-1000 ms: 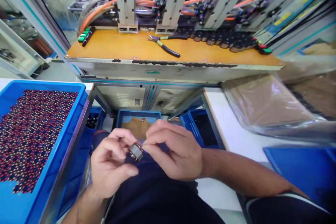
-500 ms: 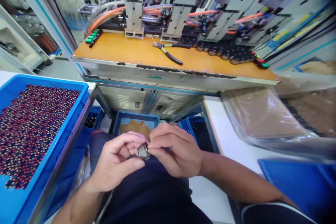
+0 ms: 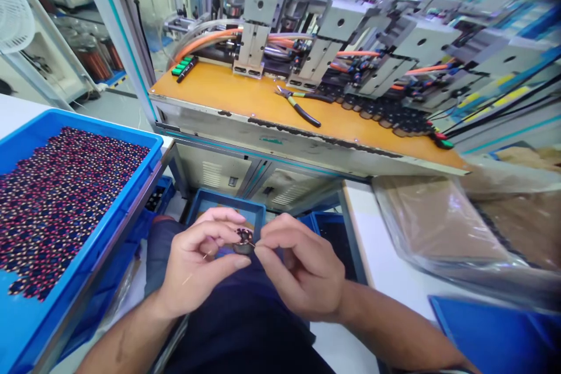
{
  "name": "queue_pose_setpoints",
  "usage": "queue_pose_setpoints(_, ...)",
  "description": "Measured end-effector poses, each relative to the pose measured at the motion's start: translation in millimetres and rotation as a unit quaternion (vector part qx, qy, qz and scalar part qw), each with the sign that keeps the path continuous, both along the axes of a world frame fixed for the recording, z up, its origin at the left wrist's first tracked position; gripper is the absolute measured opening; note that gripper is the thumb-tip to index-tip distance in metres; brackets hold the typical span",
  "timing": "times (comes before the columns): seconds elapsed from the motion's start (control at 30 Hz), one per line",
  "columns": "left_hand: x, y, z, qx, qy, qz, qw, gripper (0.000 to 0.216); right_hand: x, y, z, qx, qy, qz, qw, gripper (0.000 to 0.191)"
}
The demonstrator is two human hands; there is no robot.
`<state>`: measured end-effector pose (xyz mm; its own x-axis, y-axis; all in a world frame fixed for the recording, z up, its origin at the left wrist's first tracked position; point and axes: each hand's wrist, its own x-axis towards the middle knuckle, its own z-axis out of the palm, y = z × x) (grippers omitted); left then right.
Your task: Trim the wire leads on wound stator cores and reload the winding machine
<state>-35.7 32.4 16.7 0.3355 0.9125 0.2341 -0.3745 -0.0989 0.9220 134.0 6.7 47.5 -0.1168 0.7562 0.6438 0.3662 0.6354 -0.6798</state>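
Observation:
A small round motor stator point(image 3: 243, 242), with a grey metal rim and dark slotted inside with copper, is held above my lap. My left hand point(image 3: 197, 263) is closed on it between thumb and fingers, its open face tipped up toward me. From the right, my right hand point(image 3: 302, 263) pinches a thin copper wire point(image 3: 252, 243) at the stator's edge, thumb against forefinger. Fine copper-coloured strands lie by my left palm and fingers.
To the left, a blue tray point(image 3: 151, 149) holds many similar parts. Ahead on an orange bench point(image 3: 210, 87) lie cutting pliers point(image 3: 302, 106), markers point(image 3: 186, 68) and a row of dark parts point(image 3: 385, 114) below a machine point(image 3: 302, 52). Plastic-wrapped cardboard point(image 3: 433, 216) lies right; a blue bin point(image 3: 230, 201) sits below.
The stator has turned so its slotted inside faces up more. My right fingers have drawn slightly away from it with the wire. The head view has shifted a little left and up.

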Motion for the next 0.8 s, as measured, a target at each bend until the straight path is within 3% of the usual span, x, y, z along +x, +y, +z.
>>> queue_pose_setpoints(0.1,-1,2,-3.6,0.005,-0.017,0.004,1.0,0.026,-10,-4,0.9,-0.151,0.112,0.019,0.982,0.013)
queue_pose_setpoints(0.27,-4,5,-9.9,0.025,-0.028,0.016,0.999,0.027,-12,-2,-3.2,-0.412,0.263,0.11,0.866,0.026)
queue_pose_setpoints(0.37,-4,5,-12.4,0.031,-0.036,0.013,0.999,0.03,-12,1,-12.9,-0.466,0.316,0.16,0.811,0.031)
queue_pose_setpoints(0.43,-2,5,-12.7,0.037,-0.042,0.009,0.998,0.032,-13,2,-20.3,-0.462,0.341,0.2,0.794,0.032)
queue_pose_setpoints(0.5,0,7,-12.3,0.044,-0.052,-0.006,0.998,0.028,-15,2,-26.1,-0.423,0.346,0.216,0.809,0.031)
queue_pose_setpoints(0.57,2,12,-12.5,0.022,-0.072,-0.017,0.997,0.014,-13,4,-29.5,-0.318,0.308,0.181,0.878,0.024)
queue_pose_setpoints(0.63,2,17,-14.2,-0.037,-0.075,0.023,0.996,0.005,-9,8,-31.4,-0.124,0.197,0.077,0.969,0.021)
queue_pose_setpoints(0.67,2,19,-15.5,-0.062,-0.055,0.077,0.994,0.008,-5,11,-32.2,-0.013,0.119,0.009,0.993,0.021)
queue_pose_setpoints(0.73,-1,18,-17.4,-0.038,0.027,0.216,0.975,0.008,4,17,-34.6,0.153,-0.022,-0.101,0.983,0.022)
queue_pose_setpoints(0.8,-4,12,-16.0,0.078,0.133,0.28,0.948,0.022,12,22,-38.5,0.217,-0.088,-0.142,0.962,0.023)
